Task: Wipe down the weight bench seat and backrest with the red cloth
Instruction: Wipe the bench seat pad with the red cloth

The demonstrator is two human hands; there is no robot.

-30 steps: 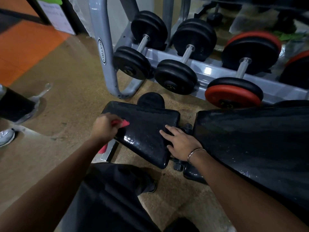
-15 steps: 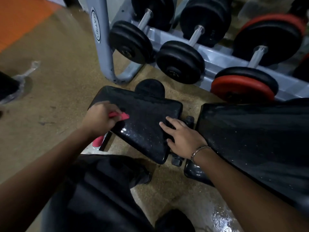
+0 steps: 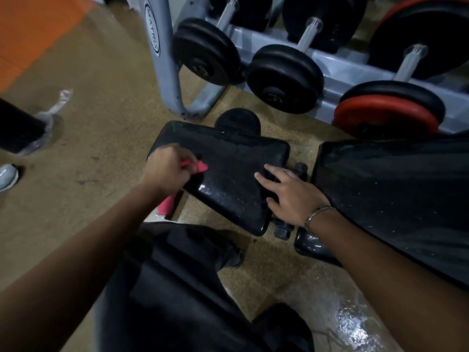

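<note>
While left hand (image 3: 165,171) grips red cloth (image 3: 200,167) on seat (image 3: 228,153) | right hand (image 3: 289,196) flat, fingers spread, bracing | step 1 of 2: seat | next, judged: strokes across, then backrest (image 3: 393,186).

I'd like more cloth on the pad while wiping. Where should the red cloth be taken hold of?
Probably at its middle, from above. The left hand grips the red cloth bunched, so only a small corner shows on the seat, while a loose tail hangs past the seat's near edge. A grip nearer that tail, palm down, would likely spread more fabric flat.
</note>
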